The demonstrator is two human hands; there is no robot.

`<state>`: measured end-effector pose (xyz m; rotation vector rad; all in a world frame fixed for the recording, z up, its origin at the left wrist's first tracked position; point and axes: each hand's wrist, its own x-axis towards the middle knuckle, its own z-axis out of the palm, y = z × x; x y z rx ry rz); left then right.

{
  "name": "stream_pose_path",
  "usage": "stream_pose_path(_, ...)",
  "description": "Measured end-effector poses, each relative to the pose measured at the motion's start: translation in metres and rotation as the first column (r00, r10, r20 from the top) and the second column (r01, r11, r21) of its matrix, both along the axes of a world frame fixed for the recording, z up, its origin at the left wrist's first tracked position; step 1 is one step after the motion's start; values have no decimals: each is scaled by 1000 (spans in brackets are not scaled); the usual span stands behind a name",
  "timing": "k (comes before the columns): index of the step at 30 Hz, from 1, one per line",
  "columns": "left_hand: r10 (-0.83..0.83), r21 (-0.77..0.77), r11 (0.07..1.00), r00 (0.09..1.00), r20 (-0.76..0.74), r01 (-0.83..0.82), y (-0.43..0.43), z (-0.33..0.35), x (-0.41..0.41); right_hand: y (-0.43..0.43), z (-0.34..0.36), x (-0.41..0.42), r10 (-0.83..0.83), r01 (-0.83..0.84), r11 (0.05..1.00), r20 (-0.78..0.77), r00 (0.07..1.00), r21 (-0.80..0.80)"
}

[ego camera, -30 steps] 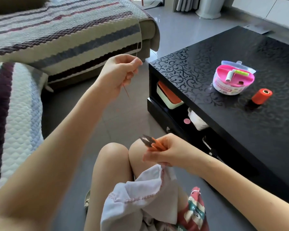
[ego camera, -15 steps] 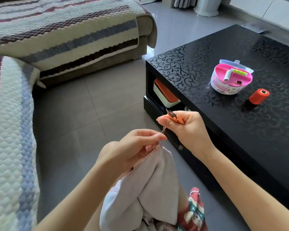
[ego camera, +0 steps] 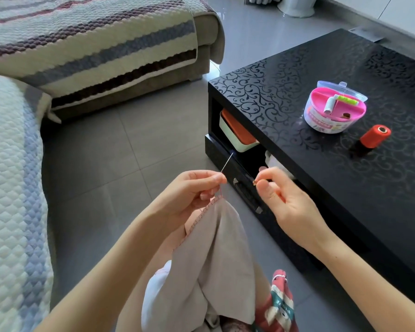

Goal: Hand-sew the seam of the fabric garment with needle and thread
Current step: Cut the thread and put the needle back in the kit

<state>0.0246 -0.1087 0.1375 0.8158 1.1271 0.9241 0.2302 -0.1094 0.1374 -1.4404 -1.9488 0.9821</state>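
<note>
Left grip (ego camera: 189, 195) pinches the needle (ego camera: 227, 161) just above the garment (ego camera: 216, 248) seam, right grip (ego camera: 285, 202) just beside pinching an orange bit (ego camera: 255, 182), the surface (ego camera: 297, 75) with spool (ego camera: 374, 136) beyond both.

The left hand (ego camera: 189, 192), raised high a second ago, is now low at the peak of the pale beige fabric garment (ego camera: 216, 248), pinching a thin silver needle (ego camera: 227, 161) that points up and to the left. The right hand (ego camera: 280, 200), close above the left half a second ago, is now apart to the right. Its small orange thread snips (ego camera: 255, 182), plainly visible before, show only as an orange speck between curled fingers.
</note>
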Motion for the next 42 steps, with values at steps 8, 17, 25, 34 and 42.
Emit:
stream_pose_path(8, -133, 85, 987, 989, -66, 138, 15, 2, -5, 19, -7, -12, 167, -167, 968, -17, 986, -186)
stream_pose_path(17, -184, 84, 979, 983, -1, 183, 22, -1, -2, 32, -4, -19, 200, -215, 942, -82, 976, -258)
stream_pose_path(25, -189, 79, 980, 976, 107, 181, 22, -4, -1, 38, -1, -21, 216, -235, 928, -96, 972, -290)
stream_pose_path(34, -176, 70, 983, 978, 112, 169, 23, -9, 0, 37, 2, -22, 218, -241, 927, -108, 970, -288)
stream_pose_path(42, -155, 43, 988, 981, 118, 151, 22, -9, 3, 35, 7, -24, 188, -232, 926, -170, 967, -298)
